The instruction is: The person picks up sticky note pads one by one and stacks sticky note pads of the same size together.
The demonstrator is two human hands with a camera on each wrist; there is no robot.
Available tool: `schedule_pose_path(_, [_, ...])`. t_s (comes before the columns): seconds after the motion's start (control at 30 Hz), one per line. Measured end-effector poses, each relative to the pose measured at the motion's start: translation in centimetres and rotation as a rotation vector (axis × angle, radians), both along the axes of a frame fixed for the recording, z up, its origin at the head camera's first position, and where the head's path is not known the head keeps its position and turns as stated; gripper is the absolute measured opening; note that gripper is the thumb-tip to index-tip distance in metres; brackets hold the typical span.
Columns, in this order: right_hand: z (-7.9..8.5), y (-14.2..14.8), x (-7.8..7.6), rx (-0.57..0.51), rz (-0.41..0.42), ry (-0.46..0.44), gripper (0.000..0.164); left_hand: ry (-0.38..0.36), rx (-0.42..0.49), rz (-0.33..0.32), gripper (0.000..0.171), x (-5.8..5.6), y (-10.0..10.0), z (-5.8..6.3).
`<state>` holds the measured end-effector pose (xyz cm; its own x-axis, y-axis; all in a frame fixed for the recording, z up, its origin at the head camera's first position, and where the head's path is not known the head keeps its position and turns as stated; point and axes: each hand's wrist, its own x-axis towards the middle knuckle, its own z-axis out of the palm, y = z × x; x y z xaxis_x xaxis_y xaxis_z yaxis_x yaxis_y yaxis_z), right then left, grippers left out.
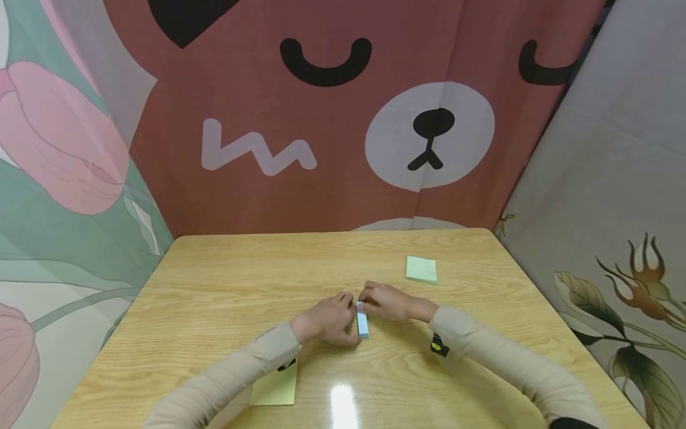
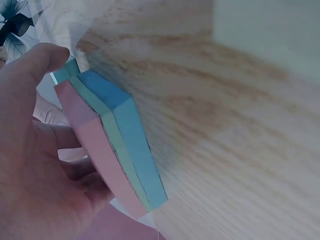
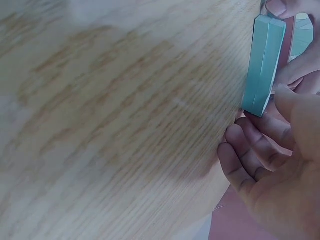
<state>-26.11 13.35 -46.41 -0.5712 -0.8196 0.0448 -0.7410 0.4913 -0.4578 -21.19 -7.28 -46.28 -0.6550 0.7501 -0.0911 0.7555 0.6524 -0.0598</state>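
A small stack of sticky note pads (image 1: 362, 322) stands on edge on the table between the two hands. In the left wrist view the stacked pads (image 2: 132, 145) show pink, green and blue layers pressed together. My left hand (image 1: 329, 322) grips the near end and left side, thumb at the near end and fingers bent along the pink face. From the right, my right hand (image 1: 391, 302) holds the far end. The right wrist view shows its thumb and bent fingers at that end of the stack (image 3: 262, 67); their exact contact is partly hidden.
A light green sticky note pad (image 1: 421, 269) lies farther back on the right of the wooden table (image 1: 225, 268). A yellow pad (image 1: 275, 384) lies near the front, partly under the left forearm. Printed curtains (image 1: 343, 202) hang behind the table and along both sides.
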Motion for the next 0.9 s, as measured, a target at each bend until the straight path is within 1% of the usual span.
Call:
schedule_pose_path(0.23, [0.1, -0.2, -0.2, 0.003, -0.008, 0.022, 0.025, -0.007, -0.054, 0.015, 0.078, -0.3, 0.0, 0.2])
schedule_pose_path(0.4, [0.1, 0.0, -0.5, 0.025, -0.011, 0.047, 0.026, -0.040, -0.092, 0.030, 0.085, -0.4, -0.1, 0.5])
schedule_pose_path(0.57, [0.3, 0.3, -0.9, 0.042, -0.021, 0.076, 0.027, -0.083, -0.072, 0.039, 0.088, -0.5, -0.3, 0.9])
schedule_pose_path(0.73, [0.9, 0.7, -1.1, 0.037, -0.041, 0.092, 0.028, -0.104, -0.032, 0.051, 0.085, -0.8, -0.8, 1.2])
schedule_pose_path(0.8, [1.1, 0.9, -1.1, 0.030, -0.038, 0.113, 0.027, -0.107, -0.014, 0.052, 0.077, -1.0, -1.0, 1.3])
schedule_pose_path(0.9, [1.2, 1.1, -1.3, 0.009, -0.039, 0.175, 0.025, -0.119, 0.016, 0.049, 0.067, -1.0, -1.3, 1.6])
